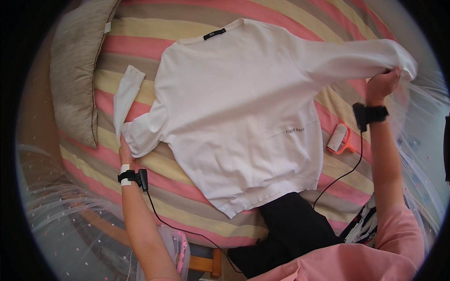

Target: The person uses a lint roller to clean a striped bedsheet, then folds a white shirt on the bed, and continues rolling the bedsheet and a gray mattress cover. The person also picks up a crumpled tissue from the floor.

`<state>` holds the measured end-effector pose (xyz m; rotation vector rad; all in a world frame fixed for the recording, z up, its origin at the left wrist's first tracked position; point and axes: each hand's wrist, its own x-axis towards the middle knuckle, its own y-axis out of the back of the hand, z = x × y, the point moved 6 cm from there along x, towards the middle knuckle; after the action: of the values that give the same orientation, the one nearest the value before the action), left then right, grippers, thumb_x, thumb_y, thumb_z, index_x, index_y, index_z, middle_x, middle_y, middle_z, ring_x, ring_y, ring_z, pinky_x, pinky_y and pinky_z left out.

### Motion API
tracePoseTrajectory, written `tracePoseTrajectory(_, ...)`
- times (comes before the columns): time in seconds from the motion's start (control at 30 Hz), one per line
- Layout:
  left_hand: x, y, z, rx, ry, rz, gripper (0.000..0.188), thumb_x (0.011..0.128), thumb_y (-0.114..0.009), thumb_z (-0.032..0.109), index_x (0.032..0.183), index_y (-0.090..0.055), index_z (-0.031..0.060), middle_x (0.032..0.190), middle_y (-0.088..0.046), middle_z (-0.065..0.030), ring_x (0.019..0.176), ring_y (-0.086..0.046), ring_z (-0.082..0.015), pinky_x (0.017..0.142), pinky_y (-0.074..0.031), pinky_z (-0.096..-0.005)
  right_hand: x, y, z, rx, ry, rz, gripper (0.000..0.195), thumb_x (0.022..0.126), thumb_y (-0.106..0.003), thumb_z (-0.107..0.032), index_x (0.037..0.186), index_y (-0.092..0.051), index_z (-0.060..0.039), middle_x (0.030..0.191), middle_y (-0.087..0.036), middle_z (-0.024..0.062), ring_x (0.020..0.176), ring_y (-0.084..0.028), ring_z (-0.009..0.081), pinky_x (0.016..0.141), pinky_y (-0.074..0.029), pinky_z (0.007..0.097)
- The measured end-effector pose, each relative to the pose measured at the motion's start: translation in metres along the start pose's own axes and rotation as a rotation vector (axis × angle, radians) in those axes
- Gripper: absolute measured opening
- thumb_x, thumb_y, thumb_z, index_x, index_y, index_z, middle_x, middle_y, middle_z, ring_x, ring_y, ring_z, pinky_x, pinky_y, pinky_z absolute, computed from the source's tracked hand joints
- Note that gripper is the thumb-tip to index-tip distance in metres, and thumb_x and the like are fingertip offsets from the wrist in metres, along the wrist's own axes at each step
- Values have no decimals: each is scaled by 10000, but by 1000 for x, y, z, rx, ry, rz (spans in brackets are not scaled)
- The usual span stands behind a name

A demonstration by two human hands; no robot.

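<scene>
Spread over the bed is a white long-sleeved sweatshirt (232,98), its neckline with a black label at the far side and small dark lettering near the hem. My right hand (383,84) grips the sleeve on the right close to its cuff, and that sleeve is stretched out sideways. The sleeve on the left is bent double, its cuff pointing up and away. At that bend, my left hand (126,151) holds the fabric; its fingers are partly hidden by the cloth. Black straps with small devices and cables circle both wrists.
Beneath lies a striped bedsheet (197,172). A grey pillow (75,77) rests at the left. Right of the sweatshirt is an orange-handled lint roller (339,138). Black fabric (295,224) touches the hem. Sheer netting (81,210) hangs around the bed, and a wooden piece (216,263) stands below.
</scene>
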<state>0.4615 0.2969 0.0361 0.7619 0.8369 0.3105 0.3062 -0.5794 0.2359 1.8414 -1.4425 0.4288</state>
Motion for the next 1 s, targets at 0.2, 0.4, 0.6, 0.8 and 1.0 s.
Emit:
tracePoseTrajectory(0.2,11,39,1,193,-380,500,591,936,-647,518,1157,-653,-30,818,-679,-80,816,-664,-267,798,-536,-377,-220,-52,-135,344,421,-1246,444,824,-819,-194,1205,-640,-51,1276,-615,185,1114,-606,375,931,-502,458)
tracePoseTrajectory(0.4,33,70,44,10,-606,268,314,965,-678,206,1171,-694,-30,1068,-727,-111,973,-669,-221,887,-517,-344,-299,-55,-162,140,433,-1459,640,791,-764,-138,1390,-557,-47,1458,-500,178,1363,-456,378,1144,-398,471)
tracePoseTrajectory(0.6,-56,49,106,-932,-503,32,599,1083,-348,453,1469,-470,10,1471,-542,-158,1336,-535,-329,1137,-422,-455,-302,-47,-136,325,182,-1489,648,803,-716,-97,1424,-540,-40,1499,-477,189,1391,-443,374,1155,-398,459)
tracePoseTrajectory(0.8,-230,-16,181,-1035,-705,-73,661,1110,-283,510,1479,-434,-16,1489,-518,-172,1338,-535,-337,1145,-414,-463,-284,-57,-117,294,-174,-1559,628,888,-704,-152,1470,-505,-30,1450,-551,178,1345,-514,332,1137,-418,427)
tracePoseTrajectory(1.0,-321,-141,162,441,-1077,-484,710,808,-830,215,1419,-524,23,1103,-592,-148,961,-624,-332,835,-534,-414,-270,-75,-81,846,-919,-1302,516,1042,-589,-290,1476,-488,-29,1443,-574,128,1330,-544,257,1119,-445,403)
